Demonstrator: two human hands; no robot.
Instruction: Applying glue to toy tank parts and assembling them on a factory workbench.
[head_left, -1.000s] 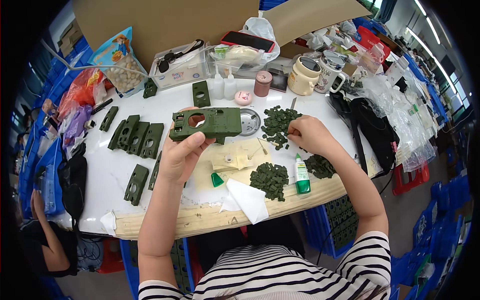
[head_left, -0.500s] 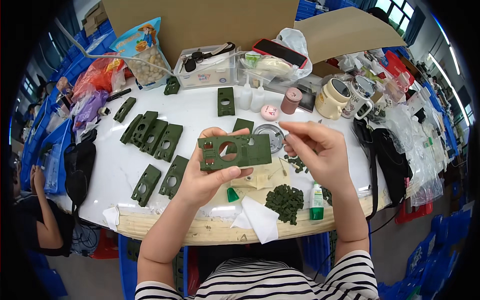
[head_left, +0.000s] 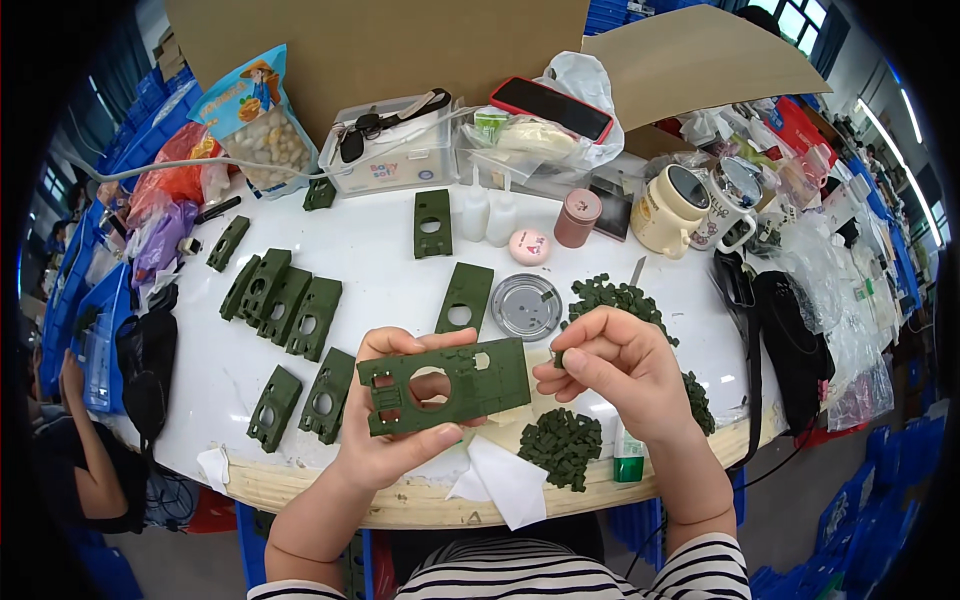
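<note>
My left hand grips a dark green plastic model tank hull top by its near and far edges, with a round hole through its middle. Beside its right end, my right hand pinches a small dark green plastic piece between thumb and fingers, a short gap from the hull top. A heap of small dark green pieces lies below my right hand. Another heap of such pieces sits beyond it. Next to the nearer heap stands a green-and-white bottle, partly hidden by my right wrist.
Several similar green hull parts lie on the white table at left. A round clear dish, white squeeze bottles, a pink tin and mugs stand beyond my hands. White tissue lies at the near edge.
Both hands have come lower in the view, the table scene shifting too. My right hand has moved closer to the hull top's right end, and the small piece now shows at its fingertips.
</note>
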